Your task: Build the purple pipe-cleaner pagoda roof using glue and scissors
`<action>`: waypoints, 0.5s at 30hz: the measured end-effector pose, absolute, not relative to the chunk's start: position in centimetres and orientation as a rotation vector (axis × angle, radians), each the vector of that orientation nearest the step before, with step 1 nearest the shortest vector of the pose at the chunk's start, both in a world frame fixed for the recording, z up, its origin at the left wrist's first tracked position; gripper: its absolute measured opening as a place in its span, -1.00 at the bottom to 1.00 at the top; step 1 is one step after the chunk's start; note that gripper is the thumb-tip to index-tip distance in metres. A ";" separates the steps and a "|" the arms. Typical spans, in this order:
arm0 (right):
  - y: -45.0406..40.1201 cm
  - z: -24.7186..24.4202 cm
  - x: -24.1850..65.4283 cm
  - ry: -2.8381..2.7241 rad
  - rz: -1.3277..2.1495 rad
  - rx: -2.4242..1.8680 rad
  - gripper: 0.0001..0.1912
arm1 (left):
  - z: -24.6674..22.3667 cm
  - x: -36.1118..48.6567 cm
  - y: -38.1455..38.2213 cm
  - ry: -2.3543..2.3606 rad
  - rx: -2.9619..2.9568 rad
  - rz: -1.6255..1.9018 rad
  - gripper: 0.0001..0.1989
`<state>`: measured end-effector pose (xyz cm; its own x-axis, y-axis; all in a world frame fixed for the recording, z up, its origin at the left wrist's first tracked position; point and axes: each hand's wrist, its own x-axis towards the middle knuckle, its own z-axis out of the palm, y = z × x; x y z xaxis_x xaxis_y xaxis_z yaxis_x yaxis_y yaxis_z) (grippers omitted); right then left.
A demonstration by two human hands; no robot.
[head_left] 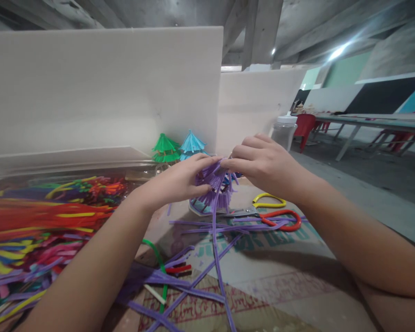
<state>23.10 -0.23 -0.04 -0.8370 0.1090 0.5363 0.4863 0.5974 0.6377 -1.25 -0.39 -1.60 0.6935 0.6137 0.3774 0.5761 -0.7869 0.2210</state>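
Observation:
A small purple roof-shaped model made of pipe cleaners [204,203] stands on the table in front of me. My left hand [180,182] grips its left side, thumb below and fingers over the top. At its peak, my right hand [264,159] is closed in a pinch on a long purple pipe cleaner [215,240], whose free end trails down toward me. The fingertips cover the exact spot where it meets the model. Scissors [281,220] with one yellow and one red handle lie just to the right, over loose purple pipe cleaners [190,229].
Behind the hands stand a green pagoda-like model [164,147] and a light blue one [192,143]. Bundles of coloured pipe cleaners [48,216] fill the left side. A clear bottle with a white lid [283,131] stands back right. White panels [103,92] rise behind the table.

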 end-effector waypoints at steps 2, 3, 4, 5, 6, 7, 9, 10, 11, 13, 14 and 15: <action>-0.2 -0.1 23.1 -2.387 -1.122 -0.469 -0.76 | -1.6 -1.3 -0.3 0.984 2.816 0.679 -0.37; -0.2 -0.1 23.1 -2.392 -1.106 -0.474 -0.76 | -1.7 -1.3 -0.3 0.982 2.815 0.683 -0.37; -0.3 -0.1 23.1 -2.394 -1.089 -0.482 -0.76 | -1.7 -1.3 -0.3 0.982 2.813 0.685 -0.37; -0.3 0.0 23.2 -2.392 -1.079 -0.489 -0.75 | -1.7 -1.3 -0.2 0.982 2.813 0.687 -0.37; -0.3 0.0 23.2 -2.385 -1.078 -0.496 -0.74 | -1.7 -1.4 -0.1 0.984 2.815 0.689 -0.38; -0.4 0.0 23.2 -2.373 -1.086 -0.503 -0.74 | -1.7 -1.4 -0.1 0.988 2.820 0.689 -0.38; -0.4 0.1 23.3 -2.344 -1.115 -0.502 -0.75 | -1.8 -1.5 0.0 1.005 2.827 0.683 -0.39; -0.4 0.1 23.3 -2.335 -1.128 -0.498 -0.76 | -1.8 -1.6 0.0 1.019 2.827 0.679 -0.39; -0.3 0.1 23.3 -2.332 -1.137 -0.497 -0.76 | -1.8 -1.6 0.0 1.031 2.823 0.674 -0.39; -0.3 0.1 23.3 -2.346 -1.141 -0.497 -0.77 | -1.8 -1.6 0.0 1.041 2.815 0.670 -0.39; -0.4 0.0 23.2 -2.360 -1.137 -0.499 -0.77 | -1.8 -1.7 0.0 1.039 2.813 0.673 -0.39; -0.4 0.0 23.1 -2.374 -1.131 -0.499 -0.77 | -1.8 -1.7 0.0 1.035 2.812 0.680 -0.38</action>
